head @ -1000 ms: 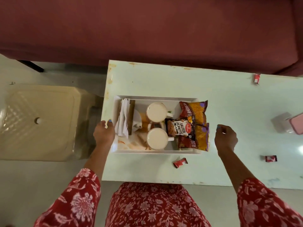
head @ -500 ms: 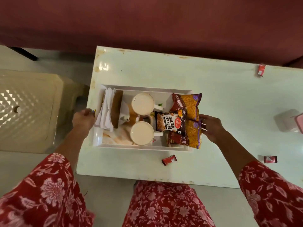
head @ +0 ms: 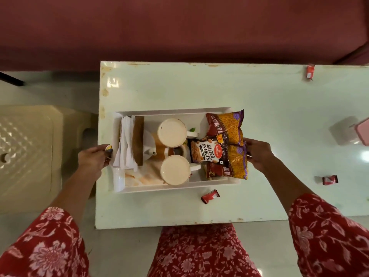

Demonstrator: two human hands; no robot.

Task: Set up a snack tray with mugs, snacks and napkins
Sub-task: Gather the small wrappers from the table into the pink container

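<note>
A white tray (head: pixel 175 187) sits on the pale green table (head: pixel 199 92). Inside it stand two white mugs, one further back (head: pixel 172 132) and one nearer me (head: pixel 175 169). White napkins (head: pixel 125 144) rest in a wooden holder (head: pixel 138 140) at the tray's left end. A salted peanuts packet (head: pixel 207 150) and two orange snack packets (head: pixel 229 126) fill the right end. My left hand (head: pixel 93 158) grips the tray's left edge. My right hand (head: pixel 257 154) holds the tray's right edge beside the snack packets.
Small red wrapped candies lie on the table: one by the tray's front (head: pixel 210 196), one to the right (head: pixel 329 179), one at the far edge (head: pixel 310 71). A cream plastic stool (head: pixel 28 156) stands left of the table. A maroon sofa (head: pixel 179 27) runs behind. A pink-and-white object (head: pixel 351 132) sits at right.
My right hand moved left from the bare table onto the tray's right edge. My left hand stayed on the tray's left edge. The view shifted slightly.
</note>
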